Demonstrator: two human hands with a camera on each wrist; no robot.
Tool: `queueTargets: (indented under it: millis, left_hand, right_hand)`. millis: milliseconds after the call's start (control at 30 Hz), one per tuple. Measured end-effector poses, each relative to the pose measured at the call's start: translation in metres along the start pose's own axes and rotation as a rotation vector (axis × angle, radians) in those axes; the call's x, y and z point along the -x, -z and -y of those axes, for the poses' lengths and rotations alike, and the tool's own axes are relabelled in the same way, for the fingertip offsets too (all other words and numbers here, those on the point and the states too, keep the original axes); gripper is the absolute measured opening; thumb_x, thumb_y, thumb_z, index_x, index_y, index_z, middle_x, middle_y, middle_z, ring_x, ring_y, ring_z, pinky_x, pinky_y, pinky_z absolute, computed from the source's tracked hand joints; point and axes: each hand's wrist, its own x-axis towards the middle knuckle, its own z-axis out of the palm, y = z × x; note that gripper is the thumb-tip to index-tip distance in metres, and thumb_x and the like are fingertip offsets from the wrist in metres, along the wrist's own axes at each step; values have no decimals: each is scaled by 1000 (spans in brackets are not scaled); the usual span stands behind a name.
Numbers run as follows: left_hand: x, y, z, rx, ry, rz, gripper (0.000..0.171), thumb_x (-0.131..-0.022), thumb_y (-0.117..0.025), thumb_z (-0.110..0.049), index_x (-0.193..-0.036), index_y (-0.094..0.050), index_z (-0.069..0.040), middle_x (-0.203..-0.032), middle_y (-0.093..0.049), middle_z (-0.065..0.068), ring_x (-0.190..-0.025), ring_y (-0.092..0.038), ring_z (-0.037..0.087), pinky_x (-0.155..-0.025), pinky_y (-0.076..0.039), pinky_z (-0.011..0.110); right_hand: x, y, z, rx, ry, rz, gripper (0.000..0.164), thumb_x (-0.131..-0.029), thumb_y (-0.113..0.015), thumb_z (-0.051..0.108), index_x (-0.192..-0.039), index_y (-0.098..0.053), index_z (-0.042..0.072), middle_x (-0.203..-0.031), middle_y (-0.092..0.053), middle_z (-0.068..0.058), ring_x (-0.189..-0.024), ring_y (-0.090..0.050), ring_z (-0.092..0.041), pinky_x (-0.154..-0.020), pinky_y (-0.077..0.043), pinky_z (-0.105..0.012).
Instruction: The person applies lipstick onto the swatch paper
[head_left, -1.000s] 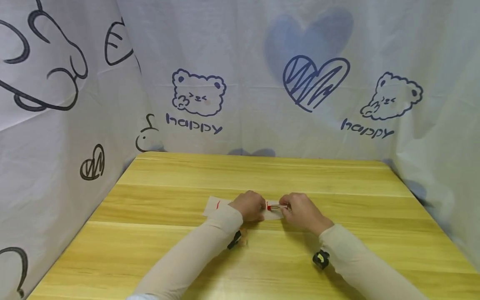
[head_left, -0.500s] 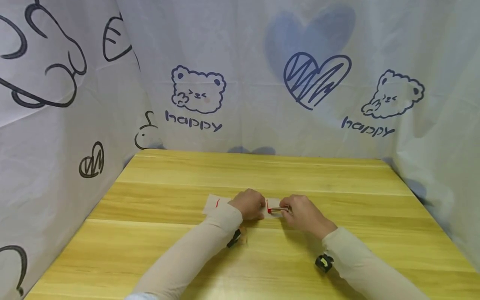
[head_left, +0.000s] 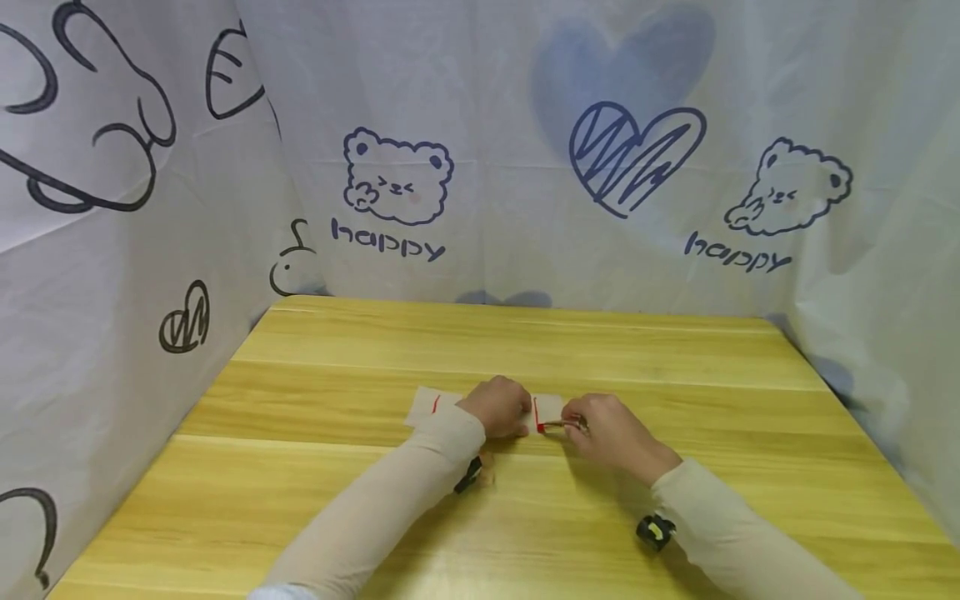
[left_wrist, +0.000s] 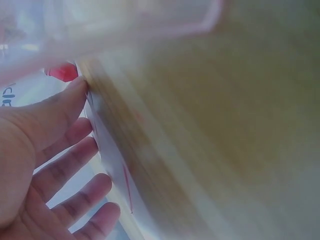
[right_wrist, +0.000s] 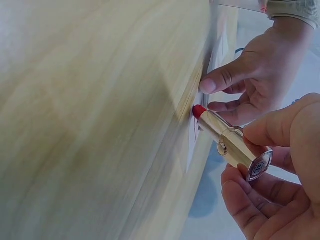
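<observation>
A lipstick (right_wrist: 232, 145) with a gold case and a red tip is pinched between the thumb and fingers of my right hand (head_left: 611, 429). In the head view its tip touches white paper (head_left: 551, 406), at the lower end of a red line (head_left: 536, 410). My left hand (head_left: 497, 407) rests on the paper just left of that line, its thumb and fingertips pressing down with fingers spread in the left wrist view. More white paper (head_left: 420, 410) with a short red stroke (head_left: 436, 404) shows left of this hand. Its middle part is hidden beneath the hand.
The wooden table (head_left: 360, 333) extends around both hands. White cloth (head_left: 510, 233) with drawn bears and hearts hangs behind and at the sides. A black wrist camera (head_left: 656, 532) sits under the right sleeve, another (head_left: 468, 475) under the left.
My right hand has drawn the lipstick tip down the paper towards me, and the red line has grown longer. My left hand has stayed in place on the paper.
</observation>
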Motion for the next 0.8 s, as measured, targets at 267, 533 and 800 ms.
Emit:
queueTargets:
  millis: [267, 533, 800]
  left_hand:
    - [-2, -1, 1, -4, 5, 6, 28, -86, -76, -32, -109, -74, -17, -109, -70, -6, -101, -63, 16, -85, -51, 31]
    - [-3, -1, 1, -7, 1, 11, 30, -86, -75, -33, -112, -74, -17, -111, -69, -5, -102, -63, 16, -87, -50, 31]
    - [2, -2, 7, 61, 36, 10, 36, -86, -75, -35, -117, -71, -16, -112, -68, -4, -102, -62, 15, -87, -50, 30]
  right_hand:
    - [-1, 2, 3, -38, -20, 3, 8, -82, -72, 3, -90, -71, 1, -81, -68, -6, -70, -62, -15, -61, -52, -29]
    - [0, 5, 0, -73, -60, -1, 10, -86, -70, 5, -94, -71, 1, -86, -69, -7, -73, -63, -15, -63, -53, -28]
    - [-1, 7, -5, -148, -132, -7, 11, -89, -68, 8, -97, -71, 2, -84, -67, -2, -68, -58, -7, -59, -50, -25]
